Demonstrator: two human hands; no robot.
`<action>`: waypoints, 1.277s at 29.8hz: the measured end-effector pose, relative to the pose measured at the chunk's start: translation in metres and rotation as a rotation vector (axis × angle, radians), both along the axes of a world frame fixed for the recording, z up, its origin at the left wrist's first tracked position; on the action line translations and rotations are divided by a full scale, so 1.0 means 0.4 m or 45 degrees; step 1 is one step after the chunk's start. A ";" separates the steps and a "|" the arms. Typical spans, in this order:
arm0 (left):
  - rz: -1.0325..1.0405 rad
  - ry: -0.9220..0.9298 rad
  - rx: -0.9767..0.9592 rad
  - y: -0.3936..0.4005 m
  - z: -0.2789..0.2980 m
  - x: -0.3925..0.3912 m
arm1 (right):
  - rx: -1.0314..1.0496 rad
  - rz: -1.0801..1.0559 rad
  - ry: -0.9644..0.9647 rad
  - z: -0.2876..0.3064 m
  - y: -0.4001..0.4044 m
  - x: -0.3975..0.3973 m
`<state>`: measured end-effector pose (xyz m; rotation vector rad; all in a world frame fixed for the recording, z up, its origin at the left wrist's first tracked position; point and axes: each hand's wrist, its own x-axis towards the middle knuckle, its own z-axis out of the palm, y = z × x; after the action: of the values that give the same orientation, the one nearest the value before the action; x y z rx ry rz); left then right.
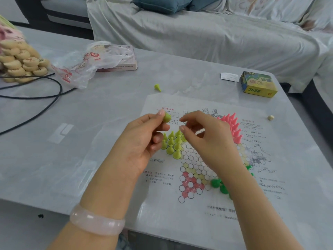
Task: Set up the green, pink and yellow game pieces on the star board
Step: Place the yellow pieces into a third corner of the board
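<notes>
Grey table (108, 109), left hand (144, 139) pinching yellow piece (167, 117), right hand (207, 134) loosely curled, empty.

two hands (144, 138), one star board (193, 159), one box (258, 84)

Yellow-green pieces (172, 144), pink pieces (234, 126), green pieces (219, 185), white circle-patterned star board (194, 159)

Grey tabletop (115, 105), yellow-green card box (258, 84) at its far right corner, white paper slip (229, 76) just left of the box, crumpled plastic bag (86, 65) far left, pink book (124, 60) under the bag, black cable (36, 98) and pile of round wooden discs (19, 60) left of the bag, sheet-draped sofa (198, 33) beyond the tabletop.
</notes>
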<state>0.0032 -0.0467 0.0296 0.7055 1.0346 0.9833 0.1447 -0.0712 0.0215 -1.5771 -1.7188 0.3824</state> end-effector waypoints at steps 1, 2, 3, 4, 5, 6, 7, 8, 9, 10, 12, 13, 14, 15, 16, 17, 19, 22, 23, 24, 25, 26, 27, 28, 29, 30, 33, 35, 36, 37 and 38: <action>-0.019 0.018 0.001 -0.002 -0.002 0.004 | 0.040 0.070 0.064 0.007 -0.005 -0.006; -0.028 0.031 -0.003 -0.004 -0.003 0.009 | 0.074 0.115 0.106 0.011 -0.010 -0.010; -0.033 0.043 -0.005 -0.005 -0.005 0.011 | 0.099 0.138 0.133 0.012 -0.012 -0.013; -0.042 0.060 -0.004 -0.005 -0.007 0.015 | 0.119 0.143 0.151 0.012 -0.013 -0.014; -0.057 0.080 0.002 -0.006 -0.008 0.017 | 0.138 0.138 0.161 0.011 -0.012 -0.014; -0.075 0.100 0.008 -0.007 -0.009 0.020 | 0.158 0.129 0.162 0.009 -0.011 -0.013; -0.093 0.116 0.012 -0.008 -0.009 0.022 | 0.181 0.119 0.157 0.009 -0.010 -0.011; -0.107 0.124 0.012 -0.008 -0.010 0.026 | 0.197 0.111 0.150 0.008 -0.009 -0.009; -0.110 0.126 0.006 -0.007 -0.010 0.028 | 0.197 0.099 0.148 0.007 -0.009 -0.006; -0.096 0.122 -0.006 -0.005 -0.012 0.030 | 0.178 0.075 0.157 0.005 -0.008 -0.003; -0.025 0.097 -0.045 0.003 -0.014 0.030 | 0.095 -0.007 0.198 0.001 -0.004 0.009; 0.023 0.065 -0.068 0.009 -0.015 0.027 | 0.039 -0.054 0.207 -0.003 -0.001 0.018; 0.068 0.015 -0.091 0.014 -0.016 0.024 | -0.022 -0.096 0.194 -0.008 0.002 0.028; 0.104 -0.043 -0.109 0.018 -0.016 0.020 | -0.082 -0.131 0.155 -0.015 0.004 0.037; 0.128 -0.100 -0.121 0.020 -0.015 0.016 | -0.139 -0.159 0.092 -0.021 0.005 0.045; 0.143 -0.145 -0.127 0.021 -0.014 0.014 | -0.191 -0.174 0.009 -0.027 0.005 0.051; 0.156 -0.195 -0.124 0.020 -0.012 0.013 | -0.286 -0.167 -0.161 -0.036 0.004 0.054; 0.149 -0.183 -0.087 0.017 -0.010 0.016 | -0.358 -0.139 -0.271 -0.045 0.003 0.043; 0.147 -0.177 -0.074 0.016 -0.010 0.017 | -0.364 -0.136 -0.284 -0.047 0.004 0.039; 0.146 -0.173 -0.062 0.015 -0.010 0.016 | -0.368 -0.137 -0.292 -0.050 0.005 0.037; 0.144 -0.170 -0.050 0.014 -0.010 0.015 | -0.373 -0.140 -0.297 -0.052 0.006 0.035; 0.142 -0.164 -0.040 0.014 -0.009 0.013 | -0.378 -0.143 -0.298 -0.054 0.008 0.034; 0.139 -0.151 -0.032 0.013 -0.008 0.011 | -0.382 -0.145 -0.298 -0.056 0.008 0.034; 0.138 -0.129 -0.028 0.013 -0.008 0.009 | -0.383 -0.146 -0.299 -0.057 0.009 0.034; 0.140 -0.110 -0.028 0.014 -0.007 0.008 | -0.382 -0.146 -0.301 -0.058 0.010 0.034; 0.145 -0.102 -0.032 0.014 -0.007 0.008 | -0.381 -0.145 -0.305 -0.059 0.010 0.034; 0.157 -0.118 -0.038 0.015 -0.005 0.009 | -0.381 -0.147 -0.319 -0.062 0.011 0.033; 0.163 -0.131 -0.039 0.015 -0.004 0.010 | -0.383 -0.146 -0.324 -0.064 0.013 0.033; 0.166 -0.135 -0.038 0.016 -0.004 0.009 | -0.385 -0.145 -0.325 -0.065 0.013 0.033; 0.168 -0.137 -0.038 0.016 -0.004 0.008 | -0.386 -0.142 -0.328 -0.066 0.013 0.033; 0.170 -0.137 -0.038 0.016 -0.004 0.008 | -0.387 -0.139 -0.333 -0.067 0.014 0.032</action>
<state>0.0063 -0.0403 0.0281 0.5584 1.0096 1.1066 0.1577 -0.0657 -0.0053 -2.0064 -1.8228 0.4121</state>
